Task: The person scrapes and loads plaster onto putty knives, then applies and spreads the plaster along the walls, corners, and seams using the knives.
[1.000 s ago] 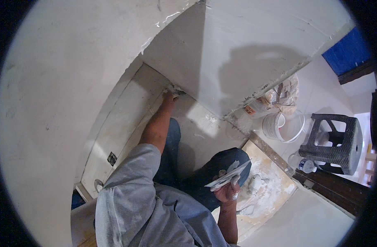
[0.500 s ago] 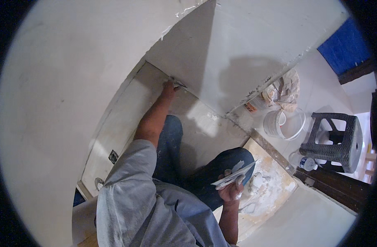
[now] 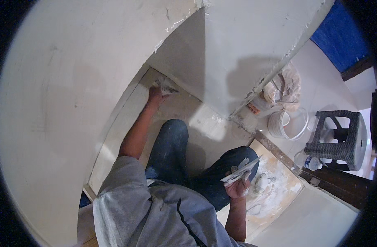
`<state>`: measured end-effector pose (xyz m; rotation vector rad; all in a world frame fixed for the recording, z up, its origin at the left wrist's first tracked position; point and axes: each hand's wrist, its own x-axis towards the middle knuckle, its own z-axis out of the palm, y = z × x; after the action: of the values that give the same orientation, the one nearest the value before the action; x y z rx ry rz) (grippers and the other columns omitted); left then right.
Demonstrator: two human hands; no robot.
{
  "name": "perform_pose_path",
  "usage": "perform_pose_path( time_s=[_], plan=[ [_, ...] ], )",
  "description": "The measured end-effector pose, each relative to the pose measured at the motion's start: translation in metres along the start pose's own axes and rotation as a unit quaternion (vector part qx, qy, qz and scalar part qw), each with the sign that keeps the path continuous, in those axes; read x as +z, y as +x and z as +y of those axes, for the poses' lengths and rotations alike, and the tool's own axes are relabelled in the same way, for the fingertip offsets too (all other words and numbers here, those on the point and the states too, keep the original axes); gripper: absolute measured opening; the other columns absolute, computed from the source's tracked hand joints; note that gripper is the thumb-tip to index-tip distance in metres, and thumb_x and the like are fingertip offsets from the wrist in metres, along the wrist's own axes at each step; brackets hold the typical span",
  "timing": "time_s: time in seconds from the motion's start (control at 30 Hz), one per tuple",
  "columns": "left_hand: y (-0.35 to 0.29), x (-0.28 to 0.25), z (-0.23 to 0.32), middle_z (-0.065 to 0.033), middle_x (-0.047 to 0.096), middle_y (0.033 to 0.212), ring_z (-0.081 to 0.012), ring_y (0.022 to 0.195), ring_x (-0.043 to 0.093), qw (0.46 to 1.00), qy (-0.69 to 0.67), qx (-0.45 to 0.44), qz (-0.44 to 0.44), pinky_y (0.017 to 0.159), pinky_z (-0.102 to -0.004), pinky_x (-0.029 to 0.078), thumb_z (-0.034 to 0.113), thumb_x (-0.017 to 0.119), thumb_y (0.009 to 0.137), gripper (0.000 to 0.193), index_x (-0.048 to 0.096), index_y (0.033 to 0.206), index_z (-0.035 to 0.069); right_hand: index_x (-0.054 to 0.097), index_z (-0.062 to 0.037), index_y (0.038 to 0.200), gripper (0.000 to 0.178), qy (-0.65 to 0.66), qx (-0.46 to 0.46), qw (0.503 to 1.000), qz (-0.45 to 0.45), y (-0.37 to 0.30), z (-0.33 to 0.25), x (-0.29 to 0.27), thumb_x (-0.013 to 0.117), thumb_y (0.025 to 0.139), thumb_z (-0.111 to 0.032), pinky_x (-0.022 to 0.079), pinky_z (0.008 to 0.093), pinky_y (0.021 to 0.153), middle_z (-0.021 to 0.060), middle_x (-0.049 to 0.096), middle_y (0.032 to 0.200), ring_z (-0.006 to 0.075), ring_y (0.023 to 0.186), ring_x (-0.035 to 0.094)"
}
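My left hand (image 3: 156,95) reaches far out to the corner where the wall (image 3: 180,53) meets the floor-level surface (image 3: 205,123). Its fingers are closed on a putty knife (image 3: 170,89), whose blade carries whitish filler and lies low beside the wall's foot. Close to my right knee, my right hand (image 3: 238,188) grips a flat plastering blade (image 3: 242,169), held tilted with white filler on it. The fingers under that blade are smeared white. How much of each handle sits in the palms is hidden.
A board (image 3: 289,187) with heaped filler lies right of my knee. Beyond stand a white bucket (image 3: 276,124), a crumpled paper sack (image 3: 290,88), a plastic bottle (image 3: 312,163) and a dark stool (image 3: 340,140). A curved white edge (image 3: 126,88) bounds the left side.
My left hand with the putty knife has drawn left, a little away from the wall corner. The right hand still holds its blade; the whole view has shifted slightly.
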<state>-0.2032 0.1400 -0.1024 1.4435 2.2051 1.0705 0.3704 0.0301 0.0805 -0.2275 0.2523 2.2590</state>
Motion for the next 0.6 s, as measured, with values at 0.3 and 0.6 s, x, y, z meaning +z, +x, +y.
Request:
perform_pose_path(
  time_s=[0.3, 0.6],
  plan=[
    [-0.011, 0.104, -0.004, -0.0136, 0.058, 0.119, -0.032, 0.105, 0.058, 0.975, 0.181, -0.065, -0.114, 0.088, -0.0404, 0.049, 0.028, 0.07, 0.078, 0.056, 0.05, 0.125, 0.006, 0.05, -0.0129, 0.124, 0.04, -0.077, -0.009, 0.996, 0.035, 0.003, 0.016, 0.017, 0.05, 0.093, -0.039, 0.058, 0.0487, 0.066, 0.0174, 0.056, 0.109, 0.0359, 0.093, 0.059],
    [-0.004, 0.127, -0.021, -0.0117, 0.058, 0.119, -0.0319, 0.104, 0.059, 0.979, 0.174, -0.078, -0.077, 0.088, -0.0391, 0.049, 0.026, 0.073, 0.075, 0.059, 0.049, 0.126, 0.008, 0.054, -0.0153, 0.121, 0.039, -0.122, -0.027, 0.992, 0.031, 0.001, 0.026, 0.019, 0.046, 0.094, -0.043, 0.057, 0.0459, 0.064, 0.0156, 0.056, 0.104, 0.0319, 0.084, 0.058]
  ],
)
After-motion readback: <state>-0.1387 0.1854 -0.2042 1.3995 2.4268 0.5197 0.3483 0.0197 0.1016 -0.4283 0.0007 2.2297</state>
